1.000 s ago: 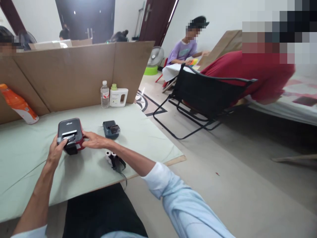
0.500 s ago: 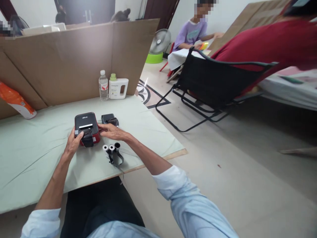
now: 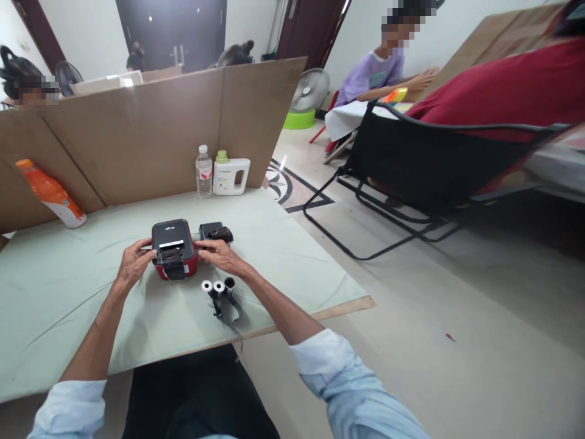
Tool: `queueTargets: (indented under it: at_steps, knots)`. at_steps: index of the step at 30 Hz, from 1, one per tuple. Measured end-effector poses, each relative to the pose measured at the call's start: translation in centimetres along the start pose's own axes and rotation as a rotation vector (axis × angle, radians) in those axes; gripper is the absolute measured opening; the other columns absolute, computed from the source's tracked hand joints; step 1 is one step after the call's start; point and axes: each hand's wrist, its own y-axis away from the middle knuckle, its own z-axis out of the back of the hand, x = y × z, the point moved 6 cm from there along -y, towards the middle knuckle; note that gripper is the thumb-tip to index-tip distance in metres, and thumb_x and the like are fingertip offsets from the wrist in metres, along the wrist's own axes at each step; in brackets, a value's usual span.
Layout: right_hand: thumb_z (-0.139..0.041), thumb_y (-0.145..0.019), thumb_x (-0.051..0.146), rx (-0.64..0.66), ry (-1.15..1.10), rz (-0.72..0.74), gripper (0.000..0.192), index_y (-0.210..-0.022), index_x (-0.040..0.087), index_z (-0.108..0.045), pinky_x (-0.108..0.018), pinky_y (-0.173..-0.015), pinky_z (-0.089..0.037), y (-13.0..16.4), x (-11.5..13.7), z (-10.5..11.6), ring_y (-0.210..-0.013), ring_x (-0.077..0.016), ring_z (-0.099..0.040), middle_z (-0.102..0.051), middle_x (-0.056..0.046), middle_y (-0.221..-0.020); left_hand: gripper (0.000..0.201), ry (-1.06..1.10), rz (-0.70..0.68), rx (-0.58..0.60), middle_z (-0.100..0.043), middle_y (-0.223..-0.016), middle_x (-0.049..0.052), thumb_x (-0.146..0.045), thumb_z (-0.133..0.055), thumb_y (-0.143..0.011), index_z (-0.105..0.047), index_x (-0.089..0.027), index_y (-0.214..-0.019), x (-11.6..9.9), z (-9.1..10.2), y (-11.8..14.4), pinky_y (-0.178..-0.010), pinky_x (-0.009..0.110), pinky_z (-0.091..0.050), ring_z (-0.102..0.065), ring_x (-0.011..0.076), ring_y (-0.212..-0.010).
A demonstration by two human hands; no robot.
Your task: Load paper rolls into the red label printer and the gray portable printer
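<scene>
1. While flanked by left hand (image 3: 133,263) and right hand (image 3: 218,254), fingers curled against its sides: red-and-black label printer (image 3: 173,249), upright on green table mat (image 3: 55,305).
2. Long axis front-to-back, slot end nearest.
3. Beside printer: paper rolls (image 3: 214,286) near, black case (image 3: 214,232) right; bare mat left.

The small printer (image 3: 173,249) sits left of centre in the frame, flat on the pale green surface (image 3: 68,305). You hold it from both sides: your left hand (image 3: 133,266) against its left edge, your right hand (image 3: 220,255) against its right. Its body is red, its lid black, with a pale slot across the top. A black flap hangs open at its near face.
</scene>
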Motion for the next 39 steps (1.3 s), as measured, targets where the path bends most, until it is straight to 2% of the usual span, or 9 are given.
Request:
queueTargets:
  at_steps: [6, 12, 19, 24, 28, 30, 33, 36, 39]
  knots:
    - [-0.057, -0.089, 0.024, -0.044, 0.248, 0.132, 0.034, -0.116, 0.014, -0.076, -0.033, -0.087, -0.055, 0.1, 1.0, 0.0, -0.092, -0.0194, -0.068, -0.076, -0.009, -0.111, 0.056, -0.129, -0.026, -0.056, -0.076, -0.098, 0.011, -0.044, -0.08, -0.067, -0.075, -0.011, -0.112, -0.4, 0.2, -0.7, -0.069, 0.034, -0.057, -0.071, 0.0226, -0.079]
    - [-0.056, -0.094, 0.023, -0.044, 0.38, 0.179, 0.03, -0.116, 0.016, -0.075, -0.03, -0.082, -0.053, 0.4, 1.8, -0.6, -0.088, -0.0183, -0.067, -0.075, -0.008, -0.106, 0.047, -0.298, -0.07, -0.066, -0.076, -0.102, 0.012, -0.046, -0.074, -0.072, -0.078, -0.014, -0.107, -0.3, 0.5, -1.0, -0.069, 0.035, -0.057, -0.071, 0.0247, -0.085]
    - [-0.056, -0.096, 0.03, -0.062, 0.268, 0.176, 0.04, -0.131, 0.016, -0.071, -0.037, -0.091, -0.056, 0.6, 1.9, -0.4, -0.105, -0.0227, -0.069, -0.072, -0.013, -0.124, 0.045, -0.364, -0.183, 0.031, -0.069, -0.123, 0.014, -0.046, -0.068, -0.083, -0.075, -0.018, -0.117, -0.2, 0.6, -0.5, -0.075, 0.036, -0.059, -0.071, 0.021, -0.089]
    - [-0.055, -0.099, 0.033, -0.08, 0.291, 0.224, 0.042, -0.137, 0.019, -0.067, -0.038, -0.093, -0.056, 0.8, 3.3, -0.3, -0.11, -0.0228, -0.066, -0.07, -0.012, -0.126, 0.049, -0.415, -0.211, 0.136, -0.064, -0.134, 0.015, -0.047, -0.067, -0.086, -0.073, -0.021, -0.127, -0.3, 0.3, 0.4, -0.073, 0.032, -0.06, -0.069, 0.024, -0.104]
    - [-0.061, -0.098, 0.04, -0.064, 0.341, 0.169, 0.055, -0.148, 0.019, -0.056, -0.041, -0.089, -0.058, 1.1, 3.6, -0.8, -0.113, -0.026, -0.066, -0.064, -0.015, -0.136, 0.058, -0.414, -0.21, 0.172, -0.056, -0.147, 0.016, -0.051, -0.071, -0.084, -0.069, -0.024, -0.135, -0.2, 0.0, 1.4, -0.074, 0.032, -0.061, -0.065, 0.0279, -0.118]
    - [-0.067, -0.094, 0.044, -0.044, 0.405, 0.146, 0.067, -0.154, 0.02, -0.049, -0.046, -0.101, -0.054, 1.2, 3.7, -1.3, -0.126, -0.0301, -0.06, -0.058, -0.017, -0.145, 0.063, -0.417, -0.22, 0.183, -0.053, -0.15, 0.015, -0.051, -0.073, -0.084, -0.064, -0.026, -0.141, 0.0, -0.2, 1.9, -0.077, 0.032, -0.062, -0.062, 0.0297, -0.124]
    - [-0.077, -0.086, 0.047, -0.025, 0.53, 0.119, 0.088, -0.16, 0.02, -0.039, -0.053, -0.119, -0.04, 1.2, 3.5, -2.1, -0.145, -0.0354, -0.046, -0.048, -0.019, -0.156, 0.078, -0.479, -0.245, 0.19, -0.048, -0.156, 0.015, -0.048, -0.078, -0.08, -0.054, -0.028, -0.151, 0.5, -0.5, 2.7, -0.082, 0.036, -0.062, -0.057, 0.033, -0.133]
    - [-0.081, -0.083, 0.047, -0.003, 0.596, 0.111, 0.098, -0.164, 0.021, -0.032, -0.055, -0.122, -0.036, 1.1, 3.1, -2.5, -0.151, -0.0361, -0.04, -0.043, -0.02, -0.161, 0.09, -0.552, -0.266, 0.204, -0.042, -0.16, 0.016, -0.042, -0.082, -0.076, -0.045, -0.029, -0.157, 0.9, -0.7, 3.2, -0.088, 0.039, -0.061, -0.052, 0.0357, -0.139]
    - [-0.081, -0.084, 0.042, 0.029, 0.607, 0.149, 0.098, -0.165, 0.023, -0.029, -0.055, -0.123, -0.035, 1.2, 2.5, -2.3, -0.153, -0.035, -0.038, -0.039, -0.019, -0.164, 0.084, -0.574, -0.27, 0.218, -0.042, -0.161, 0.015, -0.032, -0.074, -0.081, -0.043, -0.028, -0.158, 1.0, -0.8, 3.3, -0.09, 0.039, -0.06, -0.053, 0.0331, -0.137]
